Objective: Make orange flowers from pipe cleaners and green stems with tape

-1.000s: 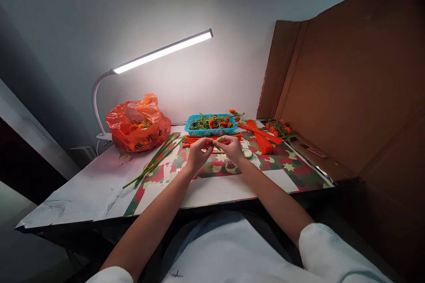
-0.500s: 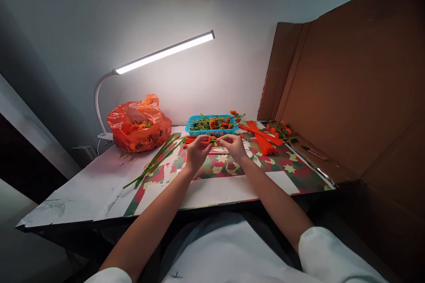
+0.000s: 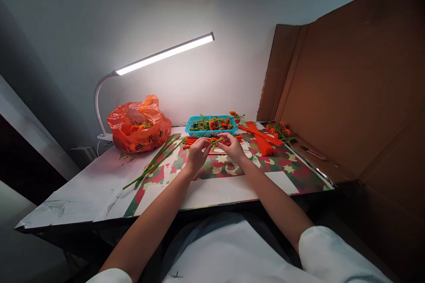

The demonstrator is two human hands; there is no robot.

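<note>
Between my hands is a small orange-and-green pipe-cleaner flower (image 3: 215,141), over the middle of the table. My left hand (image 3: 197,154) pinches it from the left side. From the right, my right hand (image 3: 233,147) grips its green pipe-cleaner part with the fingertips. Orange pipe cleaners (image 3: 191,142) lie in a bundle just behind my fingers. Farther back stands a blue basket (image 3: 189,131) filled with green stems and orange flowers. Loose green pipe cleaners (image 3: 151,167) lie left of my left hand.
An orange plastic bag (image 3: 146,135) with orange pieces sits at the back left beside a lit desk lamp (image 3: 166,55). Crossed bundles of orange pipe cleaners (image 3: 264,143) and finished-looking orange flowers (image 3: 279,129) lie to the right. Cardboard (image 3: 338,75) walls the right side.
The green part at my fingertips has shifted downward and now slants across the flower. My right hand has moved slightly left and up; the orange flower shows less.
</note>
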